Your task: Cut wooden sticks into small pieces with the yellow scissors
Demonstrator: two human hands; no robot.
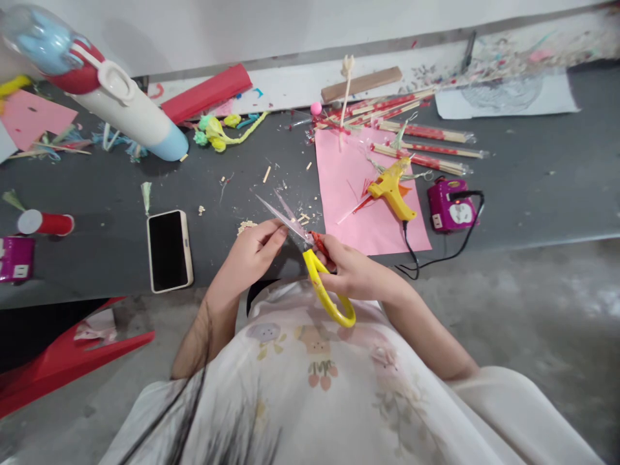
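Note:
My right hand [341, 263] is closed around the yellow-handled scissors [314, 268]. Their blades point up and left over the table and stand slightly apart. A small red piece [318, 242] also shows at the fingers of this hand; its kind is unclear. Just left of the blades, my left hand [259, 248] has thumb and fingers pinched together. Whatever is between them is hidden. Short cut bits of pale stick [247, 226] lie beyond the left hand, and more are scattered near the blades.
Pink paper [339, 187] bears a yellow glue gun [393, 187], its cord running to a purple power socket [450, 206]. Behind lie several packs of red-wrapped sticks [426, 132]. Leftward are a phone [169, 250], a thread spool [51, 223] and a tall bottle [130, 110].

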